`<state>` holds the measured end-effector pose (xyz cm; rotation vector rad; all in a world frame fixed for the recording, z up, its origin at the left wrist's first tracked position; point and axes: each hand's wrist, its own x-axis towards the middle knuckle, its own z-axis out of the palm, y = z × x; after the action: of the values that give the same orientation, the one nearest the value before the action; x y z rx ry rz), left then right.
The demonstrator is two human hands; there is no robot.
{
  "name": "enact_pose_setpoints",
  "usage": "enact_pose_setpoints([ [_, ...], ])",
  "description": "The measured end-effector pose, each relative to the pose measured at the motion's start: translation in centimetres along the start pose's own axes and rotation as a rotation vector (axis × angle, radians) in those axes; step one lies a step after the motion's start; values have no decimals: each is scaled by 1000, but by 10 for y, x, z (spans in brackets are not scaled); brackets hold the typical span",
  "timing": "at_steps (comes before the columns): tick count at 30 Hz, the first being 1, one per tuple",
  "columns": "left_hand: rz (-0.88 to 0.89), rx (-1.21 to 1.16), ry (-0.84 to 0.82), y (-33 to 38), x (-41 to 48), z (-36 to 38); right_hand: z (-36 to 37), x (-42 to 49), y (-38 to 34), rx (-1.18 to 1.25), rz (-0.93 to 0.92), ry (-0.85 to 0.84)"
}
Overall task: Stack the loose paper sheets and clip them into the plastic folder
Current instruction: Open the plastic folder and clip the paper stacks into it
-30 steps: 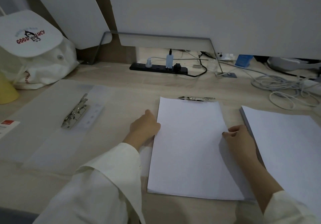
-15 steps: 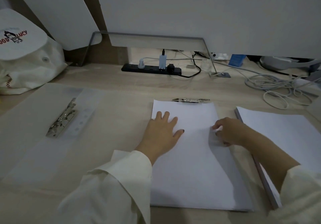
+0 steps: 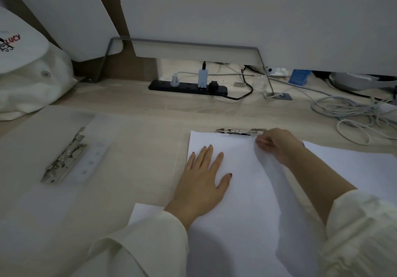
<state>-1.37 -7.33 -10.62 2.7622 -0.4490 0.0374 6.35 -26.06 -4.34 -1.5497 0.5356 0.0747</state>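
Paper sheets [image 3: 247,190] lie stacked in the middle of the light wooden desk [image 3: 150,109], their far edge just under a metal clip [image 3: 240,131] that runs crosswise at the top of the stack. The left hand [image 3: 202,182] rests palm down on the upper left part of the top sheet, fingers spread and flat, nails dark. The right hand [image 3: 277,145] is at the stack's far right corner, its fingers curled and pressed together where the paper meets the right end of the clip; whether they pinch the paper, the clip lever, or both cannot be told. Both forearms wear loose cream sleeves [image 3: 137,246]. To the left, a translucent plastic folder [image 3: 28,152] lies opened flat on the desk, with a second, silver spring clip [image 3: 64,158] mounted on a pale strip near its middle, well apart from the stack. A further stack of white paper [image 3: 365,169] sits just right of the right forearm. At the back of the desk are a black power strip [image 3: 189,87] with plugs in it, a tangle of pale cables [image 3: 352,115], and a white cloth bag [image 3: 28,78] with a printed flap at the far left.
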Motion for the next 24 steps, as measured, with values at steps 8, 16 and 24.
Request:
enact_pose_setpoints([
  [8, 4, -42, 40, 2, 0, -2, 32, -13, -10, -483, -351, -50],
  [16, 4, -50, 35, 2, 0, -2, 54, -11, 2, -825, -437, -143],
  [24, -3, -31, 18, 1, 0, -2, 63, -12, 15, -1277, -447, -153],
])
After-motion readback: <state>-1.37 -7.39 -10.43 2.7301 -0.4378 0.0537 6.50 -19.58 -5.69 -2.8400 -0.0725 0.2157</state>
